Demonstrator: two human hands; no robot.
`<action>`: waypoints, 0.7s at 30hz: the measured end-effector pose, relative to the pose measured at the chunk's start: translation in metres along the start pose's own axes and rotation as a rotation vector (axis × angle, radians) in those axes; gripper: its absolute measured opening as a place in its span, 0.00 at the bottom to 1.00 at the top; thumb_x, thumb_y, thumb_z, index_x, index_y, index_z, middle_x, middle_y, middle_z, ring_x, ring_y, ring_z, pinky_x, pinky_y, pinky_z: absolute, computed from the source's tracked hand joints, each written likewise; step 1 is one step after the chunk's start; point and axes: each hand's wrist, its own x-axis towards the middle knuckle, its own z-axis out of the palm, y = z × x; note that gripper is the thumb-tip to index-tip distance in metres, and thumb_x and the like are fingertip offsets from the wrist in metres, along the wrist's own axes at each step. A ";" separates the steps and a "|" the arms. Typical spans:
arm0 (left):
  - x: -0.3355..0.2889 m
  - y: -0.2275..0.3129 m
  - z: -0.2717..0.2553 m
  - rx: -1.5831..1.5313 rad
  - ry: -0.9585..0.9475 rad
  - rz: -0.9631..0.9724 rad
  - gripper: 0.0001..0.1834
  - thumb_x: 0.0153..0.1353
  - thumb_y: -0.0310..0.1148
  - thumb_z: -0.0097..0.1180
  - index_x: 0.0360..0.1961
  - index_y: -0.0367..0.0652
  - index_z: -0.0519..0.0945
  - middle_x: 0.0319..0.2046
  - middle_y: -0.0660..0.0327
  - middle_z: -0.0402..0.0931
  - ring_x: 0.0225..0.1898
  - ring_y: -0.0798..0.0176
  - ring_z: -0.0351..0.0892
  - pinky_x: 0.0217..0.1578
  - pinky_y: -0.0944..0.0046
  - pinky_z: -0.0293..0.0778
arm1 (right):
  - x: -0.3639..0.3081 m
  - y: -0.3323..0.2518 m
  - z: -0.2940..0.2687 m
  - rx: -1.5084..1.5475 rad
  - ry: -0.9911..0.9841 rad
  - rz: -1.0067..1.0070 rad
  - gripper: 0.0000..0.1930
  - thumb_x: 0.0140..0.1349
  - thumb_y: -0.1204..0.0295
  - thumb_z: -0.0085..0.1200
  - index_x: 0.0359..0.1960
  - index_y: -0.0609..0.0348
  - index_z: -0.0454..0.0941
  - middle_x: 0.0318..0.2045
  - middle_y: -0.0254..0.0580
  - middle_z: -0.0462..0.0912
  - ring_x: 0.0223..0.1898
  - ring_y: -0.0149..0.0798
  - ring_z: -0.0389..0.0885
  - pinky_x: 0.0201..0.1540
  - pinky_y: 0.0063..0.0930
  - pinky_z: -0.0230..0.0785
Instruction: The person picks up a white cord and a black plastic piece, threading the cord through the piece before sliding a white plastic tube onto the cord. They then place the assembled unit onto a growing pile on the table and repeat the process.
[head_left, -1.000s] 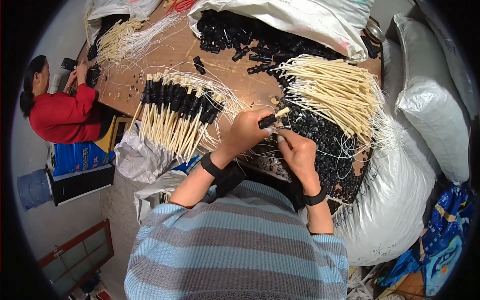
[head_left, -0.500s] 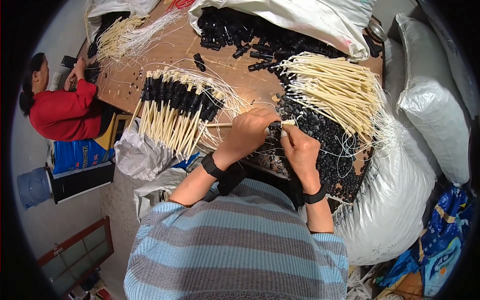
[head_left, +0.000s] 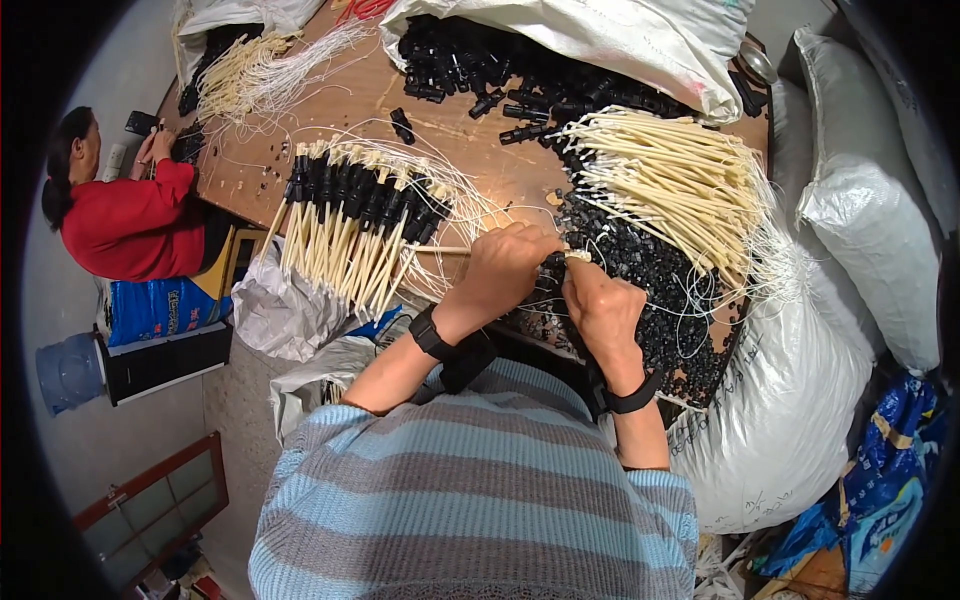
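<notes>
My left hand (head_left: 508,262) is closed around a thin cream tube (head_left: 440,249), whose free end sticks out to the left. Close beside it, my right hand (head_left: 606,302) pinches the tube's other end, where a pale cream plug (head_left: 578,256) shows above the thumb. Most of the black part between the two hands is hidden by fingers. To the left lies a row of cream tubes fitted with black sleeves (head_left: 365,200), white wires trailing from their upper ends. A bundle of bare cream tubes (head_left: 670,185) rests to the right.
Small black pieces (head_left: 690,330) spread under and beside my right hand. Black sleeves (head_left: 520,110) spill from a white sack (head_left: 600,45) at the back. Stuffed white sacks (head_left: 780,400) crowd the table's right side. A person in red (head_left: 135,225) sits at the far left, hands at the table.
My right hand has shifted slightly right and downward, its fingers still pinched. The black part between my hands is more covered than before. My left hand has barely moved.
</notes>
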 end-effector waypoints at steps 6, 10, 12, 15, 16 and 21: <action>0.002 0.000 0.002 -0.095 -0.008 0.016 0.24 0.41 0.13 0.52 0.41 0.45 0.80 0.34 0.57 0.80 0.38 0.50 0.80 0.35 0.56 0.75 | 0.001 -0.001 -0.001 0.309 0.024 0.145 0.08 0.56 0.77 0.56 0.38 0.59 0.80 0.24 0.47 0.81 0.21 0.47 0.80 0.23 0.32 0.70; 0.003 0.004 0.003 -0.214 -0.105 -0.072 0.24 0.41 0.13 0.52 0.43 0.43 0.78 0.34 0.57 0.81 0.39 0.50 0.80 0.37 0.56 0.75 | 0.001 0.000 0.002 0.468 -0.004 0.100 0.09 0.59 0.77 0.56 0.41 0.59 0.79 0.27 0.51 0.81 0.26 0.50 0.82 0.26 0.34 0.72; 0.007 0.002 -0.002 -0.495 -0.074 -0.115 0.19 0.41 0.14 0.55 0.37 0.42 0.79 0.32 0.59 0.80 0.38 0.52 0.80 0.38 0.58 0.74 | 0.000 0.002 0.002 0.411 -0.036 0.129 0.09 0.59 0.77 0.56 0.42 0.60 0.79 0.28 0.51 0.82 0.26 0.51 0.82 0.26 0.34 0.72; 0.012 -0.007 -0.006 -0.251 0.069 0.075 0.14 0.41 0.15 0.57 0.31 0.41 0.80 0.30 0.61 0.79 0.35 0.56 0.79 0.38 0.62 0.74 | 0.000 0.002 0.003 0.339 -0.074 0.149 0.09 0.60 0.77 0.56 0.42 0.61 0.79 0.29 0.51 0.82 0.26 0.50 0.82 0.27 0.34 0.72; 0.013 -0.008 -0.004 -0.255 0.091 0.137 0.10 0.41 0.15 0.58 0.25 0.41 0.78 0.28 0.63 0.78 0.33 0.58 0.77 0.37 0.63 0.73 | -0.001 0.002 0.002 0.322 -0.083 0.143 0.09 0.60 0.77 0.56 0.43 0.61 0.79 0.30 0.50 0.83 0.26 0.49 0.83 0.27 0.33 0.73; 0.012 -0.004 -0.010 -0.436 0.075 0.134 0.10 0.42 0.14 0.57 0.24 0.41 0.77 0.26 0.63 0.77 0.33 0.59 0.77 0.36 0.63 0.73 | -0.003 0.003 -0.001 0.595 -0.040 0.159 0.08 0.61 0.77 0.55 0.42 0.63 0.80 0.31 0.50 0.84 0.29 0.45 0.84 0.31 0.29 0.74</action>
